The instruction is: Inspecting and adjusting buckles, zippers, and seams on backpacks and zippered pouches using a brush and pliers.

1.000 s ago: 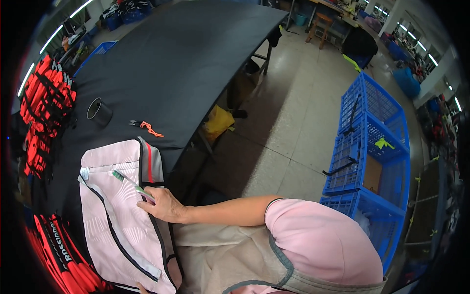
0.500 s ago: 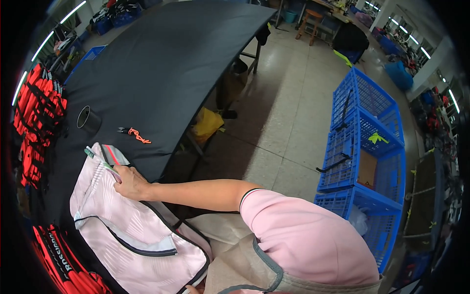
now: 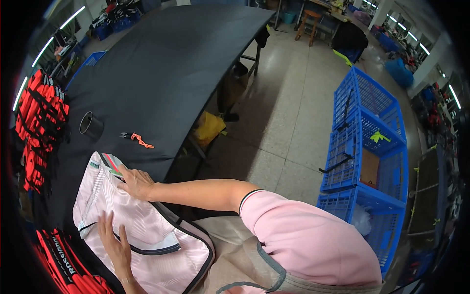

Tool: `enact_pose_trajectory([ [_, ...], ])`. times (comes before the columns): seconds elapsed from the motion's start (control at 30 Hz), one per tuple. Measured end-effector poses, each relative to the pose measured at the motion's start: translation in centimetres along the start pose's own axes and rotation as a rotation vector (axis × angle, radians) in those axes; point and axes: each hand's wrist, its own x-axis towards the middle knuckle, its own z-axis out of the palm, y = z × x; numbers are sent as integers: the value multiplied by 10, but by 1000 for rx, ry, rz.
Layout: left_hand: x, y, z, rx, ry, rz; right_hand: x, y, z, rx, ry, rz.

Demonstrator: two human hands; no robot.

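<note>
A pale pink sewn fabric piece [image 3: 152, 215] with dark edge binding and a slit-like opening lies across the near left of the table and toward my lap. My right hand [image 3: 137, 183] is closed near its upper end, holding a toothbrush [image 3: 95, 165] whose green bristle head shows against the cloth; most of the handle is hidden by the hand and hard to make out. My left hand [image 3: 115, 241] rests on the cloth beside the opening, its fingers stretched out and holding nothing.
Orange-corded thread snips [image 3: 137, 139] and a dark cup [image 3: 91, 125] stand beyond the cloth on the black table [image 3: 156, 63]. Stacks of red items with black straps [image 3: 41, 122] line the left side. Blue plastic crates [image 3: 364, 147] stand on the floor at right.
My left hand has come up from the lower edge onto the cloth. The toothbrush head has dropped from above the cloth toward its upper left part, and my right hand shifted slightly right.
</note>
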Motion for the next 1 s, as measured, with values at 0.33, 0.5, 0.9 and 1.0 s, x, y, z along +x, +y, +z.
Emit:
enact_pose_trajectory([
  [0.33,-16,-110,99,225,366,-538,-7,10,2,-103,9,-73],
  [0.5,-18,-104,92,-54,401,-491,-7,13,8,-113,34,-109],
  [0.9,-33,-91,98,-258,599,-624,-3,13,0,-155,-20,-129],
  [1.0,-43,-97,102,-275,632,-643,-1,11,1,-161,-45,-181],
])
